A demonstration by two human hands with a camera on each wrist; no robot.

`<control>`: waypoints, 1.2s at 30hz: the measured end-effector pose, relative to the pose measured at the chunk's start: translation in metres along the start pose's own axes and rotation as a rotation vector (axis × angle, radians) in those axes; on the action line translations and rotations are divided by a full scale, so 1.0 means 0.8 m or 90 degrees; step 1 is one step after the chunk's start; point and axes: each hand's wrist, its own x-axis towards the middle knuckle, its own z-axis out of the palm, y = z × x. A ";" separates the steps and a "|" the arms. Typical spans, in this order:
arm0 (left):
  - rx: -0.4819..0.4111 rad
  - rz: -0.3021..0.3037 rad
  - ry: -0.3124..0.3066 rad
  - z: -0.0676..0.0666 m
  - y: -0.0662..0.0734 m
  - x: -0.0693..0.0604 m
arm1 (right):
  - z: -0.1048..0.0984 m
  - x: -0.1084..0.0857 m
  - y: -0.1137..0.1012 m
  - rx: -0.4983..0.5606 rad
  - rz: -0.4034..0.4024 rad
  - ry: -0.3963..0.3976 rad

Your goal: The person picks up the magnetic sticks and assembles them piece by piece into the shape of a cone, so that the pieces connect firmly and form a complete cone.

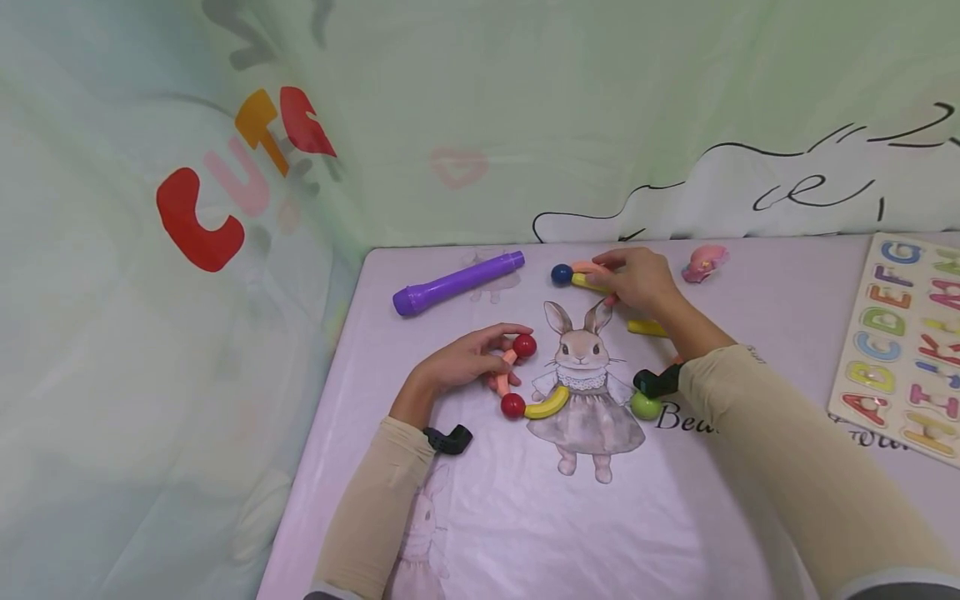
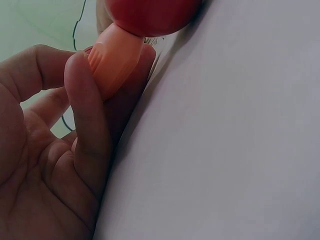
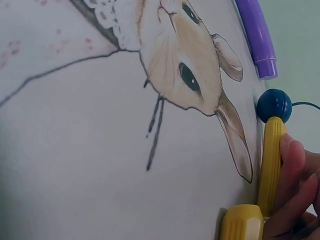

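My left hand [image 1: 467, 358] pinches a curved orange piece [image 2: 116, 59] between thumb and fingers. Red balls sit at both ends of it, one at the fingertips [image 1: 524, 345] and one [image 1: 513, 406] nearer me, where a yellow curved piece [image 1: 548, 403] joins on. At the table's far side, my right hand [image 1: 639, 278] has its fingers curled around an orange piece [image 1: 589, 267] and a yellow piece [image 3: 270, 165] beside a blue ball [image 3: 274, 106]. Its fingertips are partly hidden in the head view.
A purple tube [image 1: 458, 283] lies at the back left. Behind the right hand is a pink toy [image 1: 705, 262]. Another yellow piece [image 1: 647, 328] and a green ball [image 1: 646, 406] lie by the right forearm. A letter board [image 1: 900, 342] lies at the right.
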 end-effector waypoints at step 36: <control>0.009 -0.001 -0.005 0.000 0.000 0.000 | 0.014 -0.004 0.004 -0.018 -0.055 0.060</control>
